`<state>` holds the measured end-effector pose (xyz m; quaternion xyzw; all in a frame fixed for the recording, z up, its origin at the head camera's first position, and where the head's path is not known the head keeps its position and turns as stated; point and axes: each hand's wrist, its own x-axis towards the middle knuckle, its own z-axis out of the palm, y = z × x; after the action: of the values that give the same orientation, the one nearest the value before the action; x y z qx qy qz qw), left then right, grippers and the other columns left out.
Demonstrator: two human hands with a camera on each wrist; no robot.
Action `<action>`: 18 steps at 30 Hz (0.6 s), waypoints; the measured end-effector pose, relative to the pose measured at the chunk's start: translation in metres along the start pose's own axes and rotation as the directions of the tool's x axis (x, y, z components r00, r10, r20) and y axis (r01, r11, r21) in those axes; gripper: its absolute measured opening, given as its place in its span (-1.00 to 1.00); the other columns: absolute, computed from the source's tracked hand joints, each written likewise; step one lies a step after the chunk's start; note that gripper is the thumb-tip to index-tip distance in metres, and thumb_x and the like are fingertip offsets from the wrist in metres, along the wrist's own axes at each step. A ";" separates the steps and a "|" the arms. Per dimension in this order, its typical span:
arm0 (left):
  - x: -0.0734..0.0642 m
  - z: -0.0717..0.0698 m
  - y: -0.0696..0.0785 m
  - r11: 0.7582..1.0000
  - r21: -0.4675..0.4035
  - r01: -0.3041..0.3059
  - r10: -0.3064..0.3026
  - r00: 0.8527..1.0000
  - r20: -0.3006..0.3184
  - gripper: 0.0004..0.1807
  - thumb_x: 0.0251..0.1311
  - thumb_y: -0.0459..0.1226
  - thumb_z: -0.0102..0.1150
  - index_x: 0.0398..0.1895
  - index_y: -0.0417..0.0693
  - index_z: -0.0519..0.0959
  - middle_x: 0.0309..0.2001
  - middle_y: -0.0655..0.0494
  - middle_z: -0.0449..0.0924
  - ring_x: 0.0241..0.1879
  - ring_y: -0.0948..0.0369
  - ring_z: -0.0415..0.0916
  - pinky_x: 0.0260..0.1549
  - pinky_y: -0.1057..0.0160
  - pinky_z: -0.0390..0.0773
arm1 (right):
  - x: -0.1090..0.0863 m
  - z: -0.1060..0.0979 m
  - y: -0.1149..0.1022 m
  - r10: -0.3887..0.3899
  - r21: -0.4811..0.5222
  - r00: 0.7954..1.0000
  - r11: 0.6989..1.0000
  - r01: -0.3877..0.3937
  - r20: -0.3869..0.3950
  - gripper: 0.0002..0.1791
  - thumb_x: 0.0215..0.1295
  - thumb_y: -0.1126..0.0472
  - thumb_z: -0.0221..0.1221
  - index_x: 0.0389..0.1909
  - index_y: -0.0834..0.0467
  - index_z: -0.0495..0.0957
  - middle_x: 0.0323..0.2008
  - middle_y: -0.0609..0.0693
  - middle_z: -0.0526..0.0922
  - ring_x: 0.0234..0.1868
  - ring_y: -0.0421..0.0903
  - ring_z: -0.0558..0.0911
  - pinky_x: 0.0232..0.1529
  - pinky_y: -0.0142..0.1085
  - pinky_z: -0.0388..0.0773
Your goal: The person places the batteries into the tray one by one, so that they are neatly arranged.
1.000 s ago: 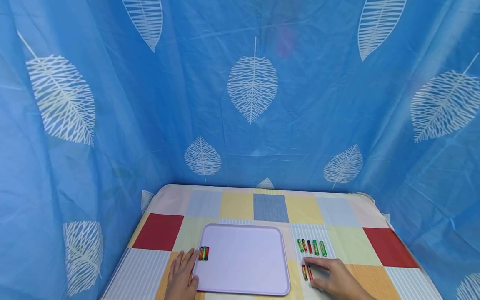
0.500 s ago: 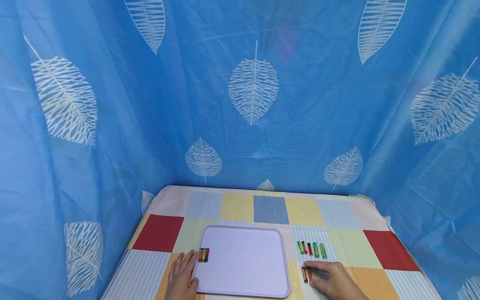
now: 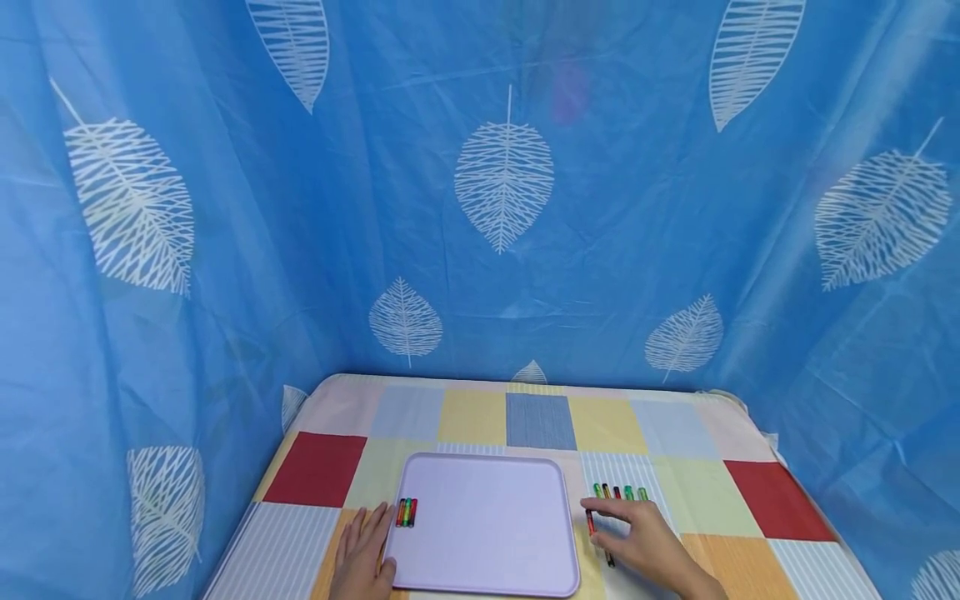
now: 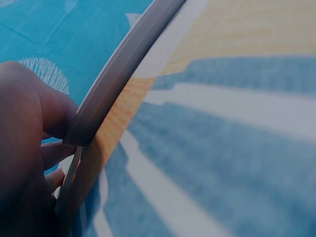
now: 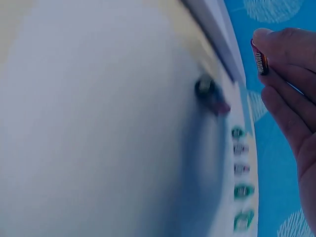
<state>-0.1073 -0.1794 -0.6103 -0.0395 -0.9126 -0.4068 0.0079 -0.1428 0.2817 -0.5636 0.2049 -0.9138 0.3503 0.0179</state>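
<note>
In the head view my right hand [image 3: 647, 546] pinches a red and black battery [image 3: 590, 522] between thumb and fingertips, lifted just right of the tray. The right wrist view shows this battery [image 5: 259, 59] with part of its label. Another battery [image 3: 611, 562] lies on the cloth below that hand, partly hidden. My left hand [image 3: 363, 554] rests along the left edge of the lilac tray [image 3: 480, 585], fingers extended; in the left wrist view its fingers touch the tray rim [image 4: 106, 89]. Red and green batteries [image 3: 407, 512] lie side by side in the tray near its left edge.
A row of several green and red batteries [image 3: 628, 493] lies on the cloth right of the tray, behind my right hand. The patchwork tablecloth [image 3: 540, 419] covers the table. A blue leaf-print curtain [image 3: 600, 275] encloses the back and sides.
My right hand has taken hold of one of the two front batteries, lifted it and moved left toward the tray. The left hand stays at the tray's left edge.
</note>
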 end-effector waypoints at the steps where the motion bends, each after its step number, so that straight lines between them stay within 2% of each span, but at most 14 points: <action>1: 0.000 0.000 0.001 1.000 0.000 0.007 -0.007 1.000 0.006 -0.19 0.14 -0.49 0.21 0.58 -0.34 0.39 0.60 -0.43 0.29 0.64 -0.47 -0.11 0.58 -0.56 -0.30 | 0.003 0.003 -0.002 -0.023 0.000 1.000 1.000 0.023 -0.010 -0.53 0.24 0.19 0.56 0.19 0.09 0.80 0.11 -0.08 0.87 0.13 -0.25 0.79 0.08 -0.33 0.80; 6: -0.001 -0.002 0.002 1.000 -0.005 0.009 -0.009 1.000 0.015 -0.19 0.16 -0.48 0.20 0.58 -0.35 0.38 0.60 -0.44 0.29 0.64 -0.47 -0.11 0.58 -0.56 -0.29 | 0.021 0.020 -0.012 -0.114 0.029 0.992 0.993 0.115 -0.046 -0.53 0.25 0.21 0.55 0.19 0.14 0.79 0.10 -0.07 0.87 0.15 -0.18 0.81 0.08 -0.29 0.81; 13: -0.003 -0.001 0.003 0.999 0.009 -0.037 0.037 0.999 -0.029 -0.20 0.16 -0.51 0.22 0.57 -0.33 0.41 0.59 -0.39 0.33 0.63 -0.44 -0.05 0.57 -0.53 -0.20 | 0.050 0.045 -0.028 -0.111 0.118 0.993 0.986 0.116 -0.045 -0.53 0.27 0.21 0.54 0.21 0.16 0.79 0.12 -0.05 0.86 0.19 -0.12 0.80 0.20 -0.26 0.78; 18: -0.004 0.000 0.002 0.999 0.009 -0.038 0.038 0.998 -0.045 -0.20 0.16 -0.50 0.22 0.57 -0.33 0.41 0.59 -0.38 0.34 0.63 -0.43 -0.05 0.58 -0.51 -0.19 | 0.068 0.066 -0.040 -0.164 0.182 0.985 0.968 0.170 -0.052 -0.52 0.25 0.27 0.54 0.20 0.23 0.77 0.11 0.01 0.86 0.18 -0.07 0.81 0.24 -0.23 0.78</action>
<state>-0.1034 -0.1780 -0.6088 -0.0477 -0.9130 -0.4035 0.0364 -0.1827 0.1873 -0.5758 0.2755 -0.8561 0.4350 0.0447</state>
